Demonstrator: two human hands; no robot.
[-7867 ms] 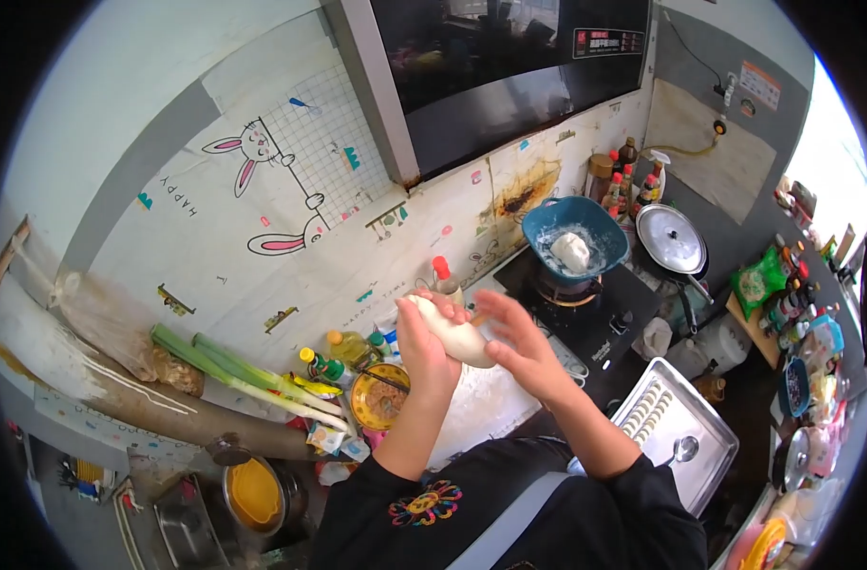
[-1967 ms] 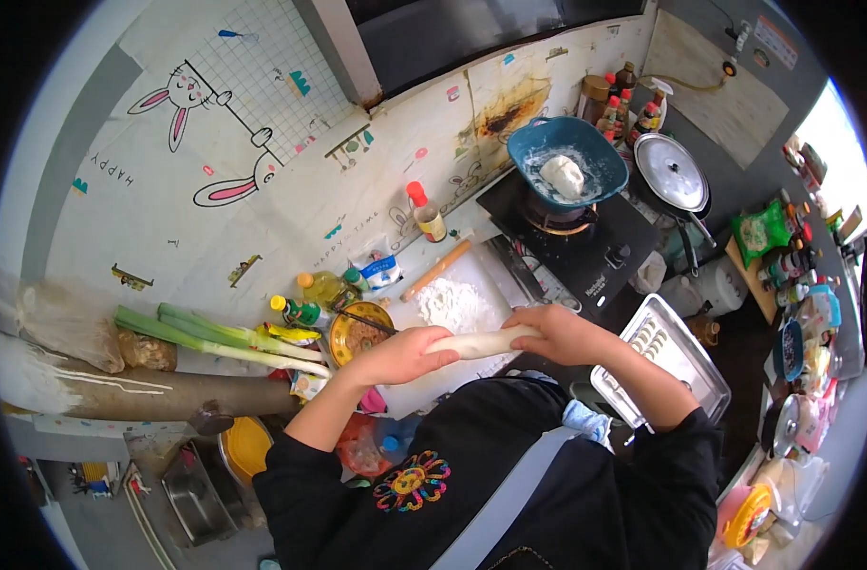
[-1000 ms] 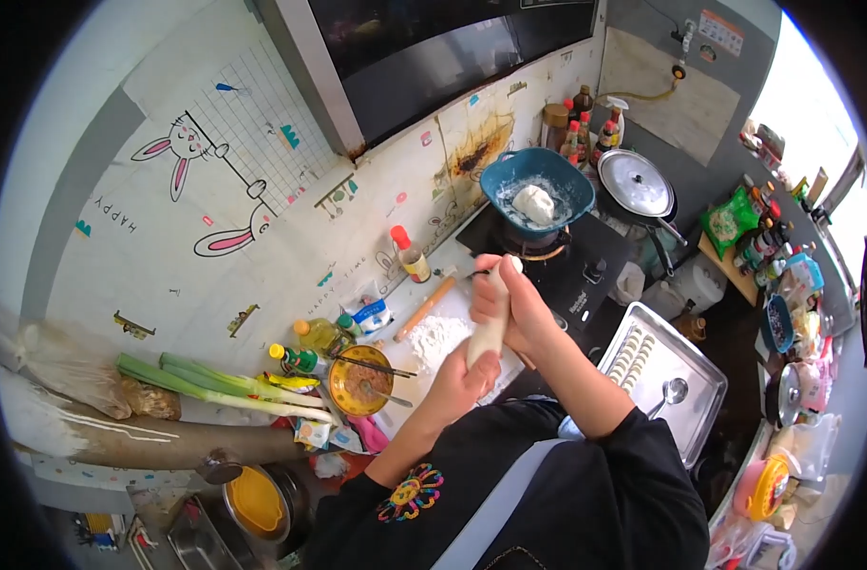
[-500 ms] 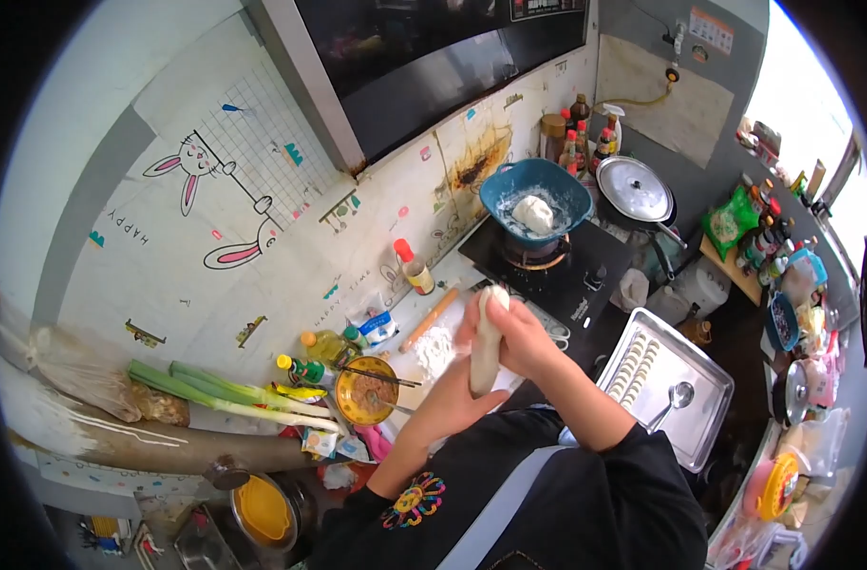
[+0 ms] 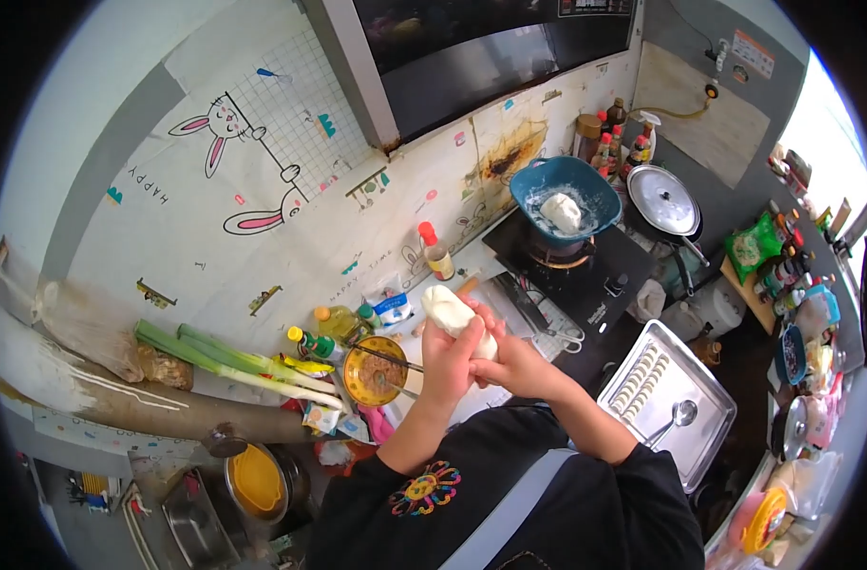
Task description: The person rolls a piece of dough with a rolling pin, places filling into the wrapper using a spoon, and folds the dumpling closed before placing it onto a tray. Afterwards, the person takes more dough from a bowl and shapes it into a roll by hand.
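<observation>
A thick roll of white dough [image 5: 445, 306] is gripped between my two hands above the worktop. My left hand [image 5: 448, 366] wraps round it from the left, the dough's rounded end sticking out past the fingers. On the other side, my right hand [image 5: 524, 369] closes on the lower right part, its fingers partly hidden. Behind the dough, only one end of the rolling pin [image 5: 467, 285] shows. Left of my hands stands a yellow bowl [image 5: 349, 380] of minced filling with chopsticks across it. A second lump of dough [image 5: 561, 213] lies in the floury blue bowl [image 5: 528, 179].
The blue bowl sits on the black stove [image 5: 557, 280]. At the right, a metal tray [image 5: 704, 432] bears rows of small dumplings [image 5: 640, 382] and a spoon [image 5: 683, 412]. A red-capped bottle [image 5: 437, 256], oil bottle [image 5: 339, 325] and leeks [image 5: 234, 375] stand or lie along the wall.
The dough has gone from upright to a slant, its top end now pointing up and left. My left hand has risen and both hands have closed together round it. The view has shifted slightly.
</observation>
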